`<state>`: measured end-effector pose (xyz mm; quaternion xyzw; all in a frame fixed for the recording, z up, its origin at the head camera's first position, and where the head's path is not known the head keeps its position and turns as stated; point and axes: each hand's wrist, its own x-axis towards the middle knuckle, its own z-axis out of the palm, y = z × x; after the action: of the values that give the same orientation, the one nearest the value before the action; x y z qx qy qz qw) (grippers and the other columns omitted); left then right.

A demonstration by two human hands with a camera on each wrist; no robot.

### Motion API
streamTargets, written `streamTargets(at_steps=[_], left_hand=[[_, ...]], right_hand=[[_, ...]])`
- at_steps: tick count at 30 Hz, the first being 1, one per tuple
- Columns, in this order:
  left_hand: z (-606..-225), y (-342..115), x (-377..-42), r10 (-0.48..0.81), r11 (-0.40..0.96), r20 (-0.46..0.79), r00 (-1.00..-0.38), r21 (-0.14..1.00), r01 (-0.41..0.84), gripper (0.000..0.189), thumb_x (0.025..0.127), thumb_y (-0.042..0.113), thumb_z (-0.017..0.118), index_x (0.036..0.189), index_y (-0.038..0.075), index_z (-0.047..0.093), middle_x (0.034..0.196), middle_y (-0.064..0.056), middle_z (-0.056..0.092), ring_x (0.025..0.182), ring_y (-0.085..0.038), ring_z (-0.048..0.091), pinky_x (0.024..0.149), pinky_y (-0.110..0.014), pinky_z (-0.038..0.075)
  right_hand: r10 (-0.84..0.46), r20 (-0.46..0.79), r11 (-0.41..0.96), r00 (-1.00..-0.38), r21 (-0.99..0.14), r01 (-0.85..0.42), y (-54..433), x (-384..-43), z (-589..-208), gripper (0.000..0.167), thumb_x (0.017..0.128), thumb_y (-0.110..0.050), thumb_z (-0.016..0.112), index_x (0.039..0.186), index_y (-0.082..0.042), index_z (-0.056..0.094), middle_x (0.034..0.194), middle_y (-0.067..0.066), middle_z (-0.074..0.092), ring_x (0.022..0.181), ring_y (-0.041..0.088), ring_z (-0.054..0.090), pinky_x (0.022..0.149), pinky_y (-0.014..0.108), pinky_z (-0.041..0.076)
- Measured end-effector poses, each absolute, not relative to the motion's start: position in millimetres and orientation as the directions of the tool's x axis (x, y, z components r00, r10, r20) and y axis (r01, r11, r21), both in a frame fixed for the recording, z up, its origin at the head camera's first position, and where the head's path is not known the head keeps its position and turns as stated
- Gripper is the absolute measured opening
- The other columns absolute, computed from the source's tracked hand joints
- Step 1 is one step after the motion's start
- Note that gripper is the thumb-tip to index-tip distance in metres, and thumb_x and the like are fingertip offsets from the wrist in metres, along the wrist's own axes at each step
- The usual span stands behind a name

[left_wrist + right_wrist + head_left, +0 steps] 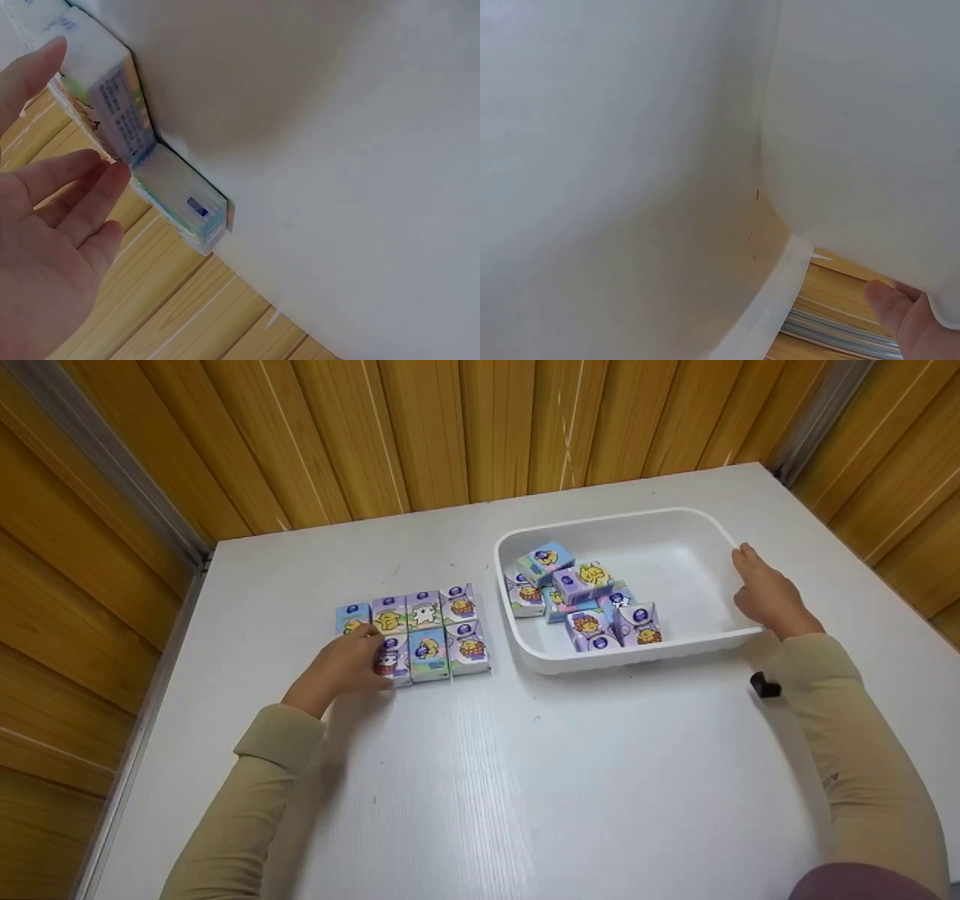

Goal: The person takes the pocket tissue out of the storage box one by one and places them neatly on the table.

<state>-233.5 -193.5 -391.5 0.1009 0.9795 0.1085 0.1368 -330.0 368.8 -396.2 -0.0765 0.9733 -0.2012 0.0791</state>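
Spanning left end of near row on bench (pixel 540 780), left hand (pixel 341 669) holds thumb and fingers apart. End pack (pixel 395 661): immediately right of left hand, long axis near-to-far, right hand (pixel 774 598) farther, clamped on tray (pixel 637 659) wall.

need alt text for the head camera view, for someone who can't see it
A person's left hand is at the left end of two rows of small printed boxes on a white table. Their right hand rests at the right rim of a white tray holding more boxes, loosely piled.
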Motion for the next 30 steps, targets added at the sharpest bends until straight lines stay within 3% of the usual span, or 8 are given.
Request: streamTargets(at_steps=[12, 19, 25, 30], left_hand=[[-379.3, -160.9, -232.3, 0.318, 0.928, -0.079, -0.945, 0.229, 0.293, 0.059, 0.078, 0.035, 0.064, 0.126, 0.006, 0.047, 0.129, -0.009, 0.045, 0.119, -0.028, 0.043, 0.100, -0.042, 0.036], [-375.6, -135.7, -232.3, 0.388, 0.888, 0.049, -0.920, 0.246, 0.388, 0.049, 0.081, 0.035, 0.060, 0.122, 0.010, 0.051, 0.125, -0.006, 0.049, 0.115, -0.025, 0.048, 0.097, -0.039, 0.040], [-372.6, -108.7, -235.5, 0.386, 0.862, 0.064, -0.920, 0.330, 0.385, 0.050, 0.083, 0.036, 0.059, 0.128, 0.018, 0.046, 0.132, -0.003, 0.044, 0.123, -0.022, 0.040, 0.101, -0.038, 0.036], [-371.3, -83.9, -242.3, 0.427, 0.827, 0.088, -0.900, 0.363, 0.429, 0.045, 0.083, 0.035, 0.058, 0.124, 0.017, 0.048, 0.128, -0.001, 0.046, 0.120, -0.017, 0.044, 0.099, -0.033, 0.038]], right_hand=[[-0.181, -0.110, 0.906, -0.977, -0.404, -0.123, 367.5, -328.5, -394.5, 0.061, 0.085, 0.002, 0.026, 0.139, 0.002, -0.001, 0.145, 0.020, -0.010, 0.130, 0.045, 0.003, 0.104, 0.057, 0.009], [-0.182, -0.094, 0.918, -0.979, -0.374, -0.135, 368.6, -329.3, -396.0, 0.061, 0.083, 0.002, 0.025, 0.139, 0.004, 0.002, 0.146, 0.020, -0.006, 0.128, 0.046, 0.008, 0.100, 0.059, 0.016], [-0.166, -0.080, 0.915, -0.983, -0.384, -0.123, 367.6, -329.2, -395.2, 0.061, 0.084, 0.002, 0.028, 0.139, 0.003, 0.003, 0.146, 0.020, -0.005, 0.129, 0.046, 0.008, 0.102, 0.058, 0.013], [-0.158, -0.085, 0.911, -0.984, -0.396, -0.112, 366.6, -329.8, -396.3, 0.061, 0.085, 0.003, 0.029, 0.140, 0.003, 0.003, 0.146, 0.019, -0.006, 0.130, 0.044, 0.006, 0.104, 0.056, 0.011]])
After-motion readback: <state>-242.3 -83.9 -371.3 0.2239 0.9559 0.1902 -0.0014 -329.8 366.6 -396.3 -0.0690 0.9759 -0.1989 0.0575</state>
